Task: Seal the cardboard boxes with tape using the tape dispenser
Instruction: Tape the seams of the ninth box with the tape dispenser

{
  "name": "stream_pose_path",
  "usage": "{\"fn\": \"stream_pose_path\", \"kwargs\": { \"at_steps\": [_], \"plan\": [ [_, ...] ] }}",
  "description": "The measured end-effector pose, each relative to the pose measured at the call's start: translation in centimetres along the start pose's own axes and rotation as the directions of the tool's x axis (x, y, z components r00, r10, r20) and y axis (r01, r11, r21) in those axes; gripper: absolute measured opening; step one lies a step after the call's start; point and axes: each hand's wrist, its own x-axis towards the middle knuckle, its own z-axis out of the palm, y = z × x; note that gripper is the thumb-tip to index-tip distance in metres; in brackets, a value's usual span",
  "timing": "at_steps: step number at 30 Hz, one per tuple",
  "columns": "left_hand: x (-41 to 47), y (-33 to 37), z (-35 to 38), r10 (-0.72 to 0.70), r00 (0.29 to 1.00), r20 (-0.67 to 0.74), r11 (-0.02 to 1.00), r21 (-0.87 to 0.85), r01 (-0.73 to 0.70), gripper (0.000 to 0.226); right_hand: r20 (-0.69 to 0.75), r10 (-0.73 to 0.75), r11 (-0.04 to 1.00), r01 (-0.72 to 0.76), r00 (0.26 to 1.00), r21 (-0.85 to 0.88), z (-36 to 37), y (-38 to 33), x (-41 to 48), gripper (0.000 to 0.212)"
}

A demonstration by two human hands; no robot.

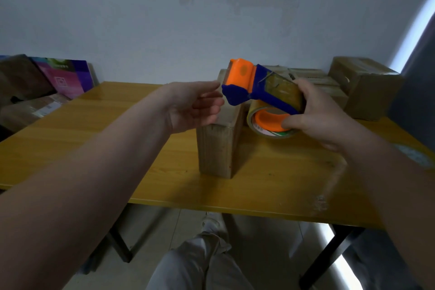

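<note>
A: Orange-headed tape dispenser (pixel 249 87), where is it?
B: Gripped by the right hand (pixel 315 110) over the cardboard box (pixel 216 148) on the bench (pixel 94 124), long axis pointing left.
A: The left hand (pixel 195 103)?
B: Spread, holding nothing, fingertips (pixel 215 101) just beside the cutter end (pixel 231 73); nearest to pull tape, I judge.

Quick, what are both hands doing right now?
Left hand: open, fingertips close to the orange end of the tape dispenser, gripping nothing.
Right hand: closed around the tape dispenser, holding it up.
</note>
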Motion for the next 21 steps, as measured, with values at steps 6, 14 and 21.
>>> {"fn": "stream_pose_path", "kwargs": {
  "at_steps": [6,14,21],
  "plan": [
    [0.2,-0.5,0.0,0.092,0.993,-0.078,0.995,0.043,-0.089,0.006,-0.011,-0.045,0.999,0.045,0.999,0.010,-0.1,-0.3,-0.2,0.054],
    [0.8,-0.6,-1.2,0.140,0.976,-0.167,0.977,0.185,-0.108,0.010,0.096,-0.132,0.991,0.133,0.987,-0.004,-1.7,-2.2,-0.3,0.070],
    [0.5,-1.4,-4.1,0.169,0.948,-0.269,0.973,0.200,-0.117,0.014,0.173,-0.097,0.989,0.115,0.980,-0.094,-3.9,-1.6,-1.2,0.067]
  ]
}}
